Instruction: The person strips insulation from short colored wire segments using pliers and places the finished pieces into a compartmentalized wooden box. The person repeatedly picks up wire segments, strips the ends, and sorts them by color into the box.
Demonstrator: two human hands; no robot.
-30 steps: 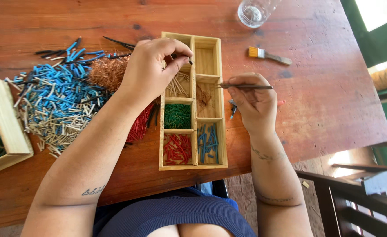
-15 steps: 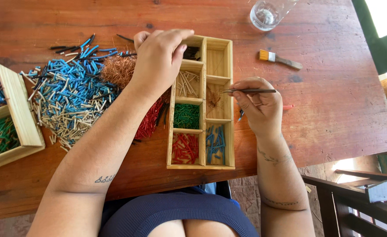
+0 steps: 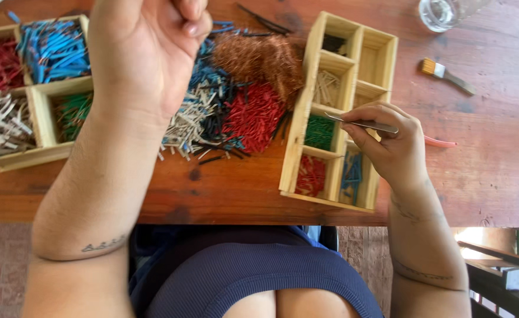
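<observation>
My left hand (image 3: 144, 50) is raised close to the camera, fingers curled in, above a pile of short coloured wire pieces (image 3: 224, 118) on the wooden table (image 3: 495, 165); whether it holds anything I cannot tell. My right hand (image 3: 386, 144) rests over a compartmented wooden box (image 3: 312, 106) and grips metal tweezers (image 3: 359, 123) pointing left over its cells. The cells hold sorted pieces: green, red, blue, pale and black.
A second wooden box (image 3: 41, 118) with red, blue, green and pale pieces stands at the left. A tangle of copper strands (image 3: 259, 56) lies behind the pile. A small brush (image 3: 448, 75) and a glass (image 3: 439, 13) are at the back right. A pink piece (image 3: 439, 142) lies by my right hand.
My left hand has lifted off the box toward the camera and to the left. The view has shifted, so the left box shows more. My right hand stays on the tweezers.
</observation>
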